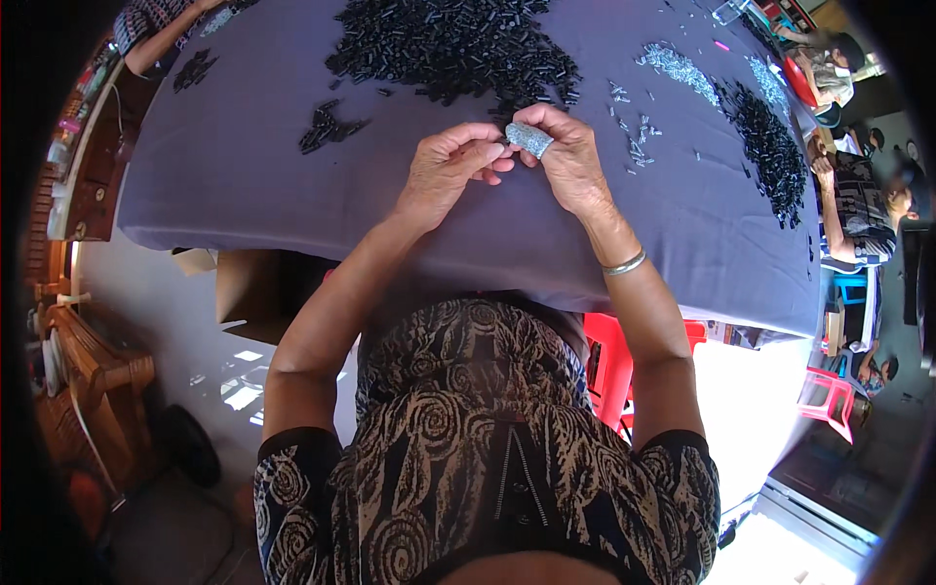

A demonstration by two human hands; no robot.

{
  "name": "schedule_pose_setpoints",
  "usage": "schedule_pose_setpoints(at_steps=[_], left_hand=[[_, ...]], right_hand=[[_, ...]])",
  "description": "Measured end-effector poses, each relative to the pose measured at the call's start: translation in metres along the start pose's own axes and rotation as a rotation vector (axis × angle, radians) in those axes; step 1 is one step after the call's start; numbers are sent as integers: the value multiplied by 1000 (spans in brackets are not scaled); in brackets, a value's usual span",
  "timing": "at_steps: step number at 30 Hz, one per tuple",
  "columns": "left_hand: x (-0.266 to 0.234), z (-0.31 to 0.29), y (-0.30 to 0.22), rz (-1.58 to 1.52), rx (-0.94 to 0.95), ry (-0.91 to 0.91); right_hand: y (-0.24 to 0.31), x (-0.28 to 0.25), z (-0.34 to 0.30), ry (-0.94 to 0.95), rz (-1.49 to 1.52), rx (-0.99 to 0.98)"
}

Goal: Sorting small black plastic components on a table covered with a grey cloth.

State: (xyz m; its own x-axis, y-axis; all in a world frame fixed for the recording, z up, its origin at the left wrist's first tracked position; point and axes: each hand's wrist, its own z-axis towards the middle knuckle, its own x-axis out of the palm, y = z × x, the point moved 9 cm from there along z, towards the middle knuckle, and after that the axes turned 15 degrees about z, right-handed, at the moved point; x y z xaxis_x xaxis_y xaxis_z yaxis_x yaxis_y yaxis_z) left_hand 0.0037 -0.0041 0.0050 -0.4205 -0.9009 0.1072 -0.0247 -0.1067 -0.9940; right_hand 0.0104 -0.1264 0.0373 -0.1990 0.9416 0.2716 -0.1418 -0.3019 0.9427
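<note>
Just in front of the large heap of small black tube-shaped pieces (pixel 453 49), my two hands meet over the table's near part. My left hand (pixel 444 166) is closed in a pinch, its thumb and fingertips at the left end of a silvery, speckled piece (pixel 527 139). What lies between those fingertips is too small to make out. My right hand (pixel 570 161) is closed around the silvery piece, which lies along the thumb; whether it is gripped or wrapped round the thumb cannot be told. A bangle circles my right wrist.
A purple-grey cloth (pixel 253 185) covers the table. A small black cluster (pixel 329 127) lies left, clear pieces (pixel 680 70) and another black heap (pixel 765 146) right. Other people sit around the table. Below its edge are a cardboard box (pixel 258 283) and a red stool (pixel 609 361).
</note>
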Motion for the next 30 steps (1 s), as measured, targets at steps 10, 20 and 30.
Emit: schedule_pose_setpoints(at_steps=[10,20,30], left_hand=[[1,1,0,17,13,-21],[5,0,-2,88,149,-2],[-16,-1,-18,150,271,-169]], right_hand=[[-8,-1,-2,4,77,7],[-30,7,-10,85,490,450],[31,-94,2,-390,137,-5]])
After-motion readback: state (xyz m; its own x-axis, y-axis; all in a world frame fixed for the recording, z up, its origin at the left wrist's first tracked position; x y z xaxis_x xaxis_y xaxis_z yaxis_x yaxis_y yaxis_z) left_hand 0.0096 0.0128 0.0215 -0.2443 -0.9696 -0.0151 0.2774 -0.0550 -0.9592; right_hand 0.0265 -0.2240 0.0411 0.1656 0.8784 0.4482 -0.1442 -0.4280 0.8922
